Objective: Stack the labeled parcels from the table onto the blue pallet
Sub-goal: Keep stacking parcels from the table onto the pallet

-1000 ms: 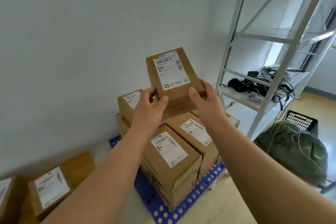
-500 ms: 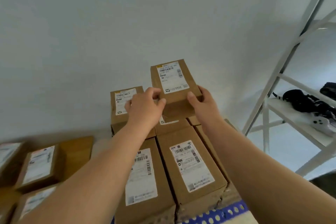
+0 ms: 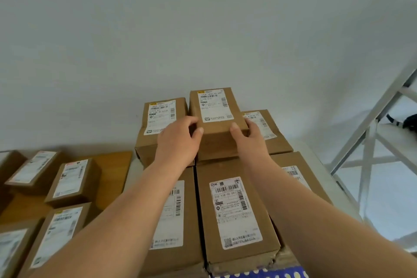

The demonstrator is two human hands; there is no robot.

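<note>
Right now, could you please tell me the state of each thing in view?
Held parcel: label up, gripped at both sides, at the back of the stack.
Left hand: grip on the parcel's left side.
Right hand: grip on its right side.
Table parcels: lying label up, untouched.
Blue pallet: loaded with stacked parcels.

— From my feed: blue pallet (image 3: 259, 274) shows only as a strip at the bottom edge, the rest under the cartons.

— And the held parcel (image 3: 217, 119)?

— Its base is behind both hands; I can't tell if it's touching the box below. Label print is too blurred to read. Tabletop (image 3: 112, 165) boxes are cut off at the left edge.
</note>
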